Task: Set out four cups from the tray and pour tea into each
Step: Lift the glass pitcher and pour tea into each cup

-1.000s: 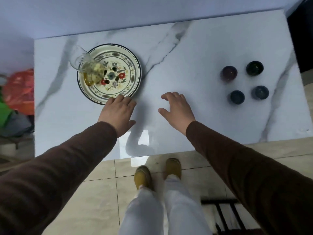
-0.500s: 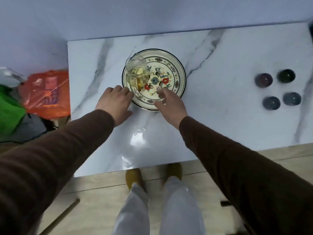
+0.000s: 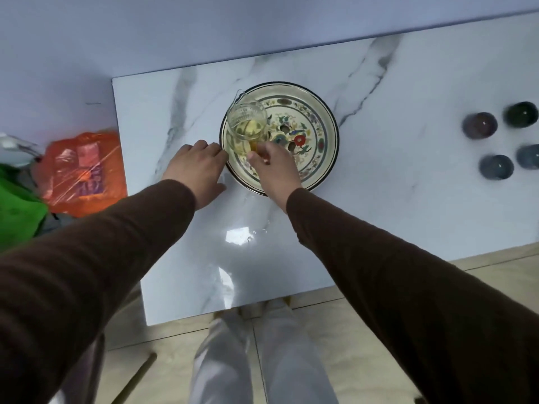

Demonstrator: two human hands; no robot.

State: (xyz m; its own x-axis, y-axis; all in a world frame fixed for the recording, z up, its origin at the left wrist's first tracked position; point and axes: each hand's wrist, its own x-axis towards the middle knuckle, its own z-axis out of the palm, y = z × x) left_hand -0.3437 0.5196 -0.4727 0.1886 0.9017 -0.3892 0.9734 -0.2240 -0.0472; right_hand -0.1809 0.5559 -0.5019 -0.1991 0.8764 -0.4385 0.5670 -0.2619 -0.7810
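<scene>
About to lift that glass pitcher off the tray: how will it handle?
The glass pitcher looks thin-walled and clear, so probably fragile and slick. It holds yellowish tea partway up, so it is likely bottom-heavy and apt to slosh if tilted fast. The right hand is at its near side over the tray; lifting straight up seems safest.

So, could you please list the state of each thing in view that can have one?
glass pitcher: upright on the tray, partly full of yellow tea
tray: flat on the table, no cups on it
four cups: upright on the table, apart from the tray; contents unclear
right hand: fingers at the pitcher's near side; grip unclear
left hand: open, flat on the table beside the tray
</scene>
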